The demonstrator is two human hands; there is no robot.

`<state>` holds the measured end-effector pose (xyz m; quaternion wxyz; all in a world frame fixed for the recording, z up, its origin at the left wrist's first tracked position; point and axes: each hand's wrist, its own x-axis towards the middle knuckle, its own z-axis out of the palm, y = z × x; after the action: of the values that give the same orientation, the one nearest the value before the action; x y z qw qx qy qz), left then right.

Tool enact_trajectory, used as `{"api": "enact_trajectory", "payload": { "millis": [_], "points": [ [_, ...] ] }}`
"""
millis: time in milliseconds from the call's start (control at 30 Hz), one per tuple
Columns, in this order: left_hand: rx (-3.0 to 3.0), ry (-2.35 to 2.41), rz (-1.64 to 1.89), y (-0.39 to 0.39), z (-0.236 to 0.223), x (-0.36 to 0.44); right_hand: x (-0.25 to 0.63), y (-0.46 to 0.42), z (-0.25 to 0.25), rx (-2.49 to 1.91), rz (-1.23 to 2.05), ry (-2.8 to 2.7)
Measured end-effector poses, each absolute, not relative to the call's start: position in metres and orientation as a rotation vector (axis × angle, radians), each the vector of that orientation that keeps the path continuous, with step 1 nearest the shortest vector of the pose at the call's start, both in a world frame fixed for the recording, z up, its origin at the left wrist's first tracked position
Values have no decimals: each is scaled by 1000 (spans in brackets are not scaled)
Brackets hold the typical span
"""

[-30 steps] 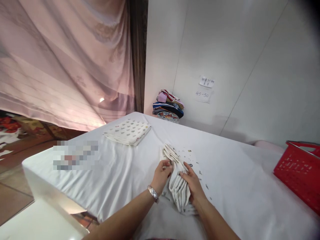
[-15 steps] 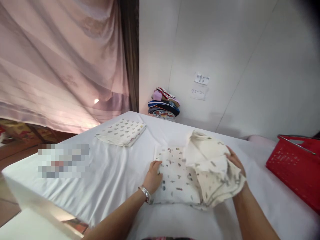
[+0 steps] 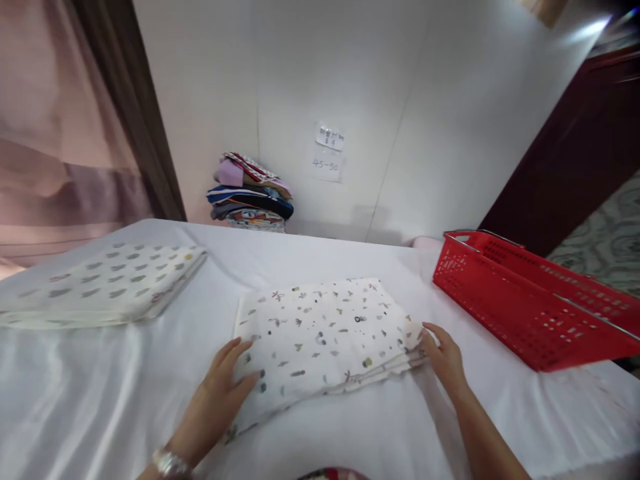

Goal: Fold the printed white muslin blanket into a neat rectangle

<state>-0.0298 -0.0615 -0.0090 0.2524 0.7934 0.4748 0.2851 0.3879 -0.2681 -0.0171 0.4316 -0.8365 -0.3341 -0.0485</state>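
Note:
In front of me lies a white cloth (image 3: 315, 333) with small scattered prints, flattened into layers on the white-covered table. My left hand (image 3: 223, 383), with a silvery bracelet at the wrist, rests on its near left edge, thumb and fingers apart. At the right corner, my right hand (image 3: 443, 353) has the layered edge between thumb and fingers; the thumb side is partly hidden. Farther left sits a second folded white cloth (image 3: 120, 277), printed with rows of grey-green shapes, which neither hand touches.
A red plastic basket (image 3: 500, 307) with metal handles stands on the right of the table (image 3: 165, 393). Against the white wall is a stack of folded fabrics (image 3: 253, 193), below two paper notes (image 3: 327, 153). A pink curtain (image 3: 60, 167) hangs at the left.
My right hand has brought the bunched part of the cloth down flat towards the right. My left hand stays at the left edge. The view has turned right, showing more of the basket.

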Motion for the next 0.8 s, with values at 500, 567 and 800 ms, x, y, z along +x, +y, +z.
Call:
{"api": "enact_trajectory", "payload": {
  "millis": [500, 567, 800],
  "points": [
    [1948, 823, 774, -93, 22, -46, 398, -236, 10, -2643, 100, -1218],
    [1961, 828, 820, -91, 29, -40, 401, -234, 14, -2532, 38, -1171],
    [2352, 988, 730, -82, 18, -34, 393, -244, 30, -1846, 395, -679]
  ]
}}
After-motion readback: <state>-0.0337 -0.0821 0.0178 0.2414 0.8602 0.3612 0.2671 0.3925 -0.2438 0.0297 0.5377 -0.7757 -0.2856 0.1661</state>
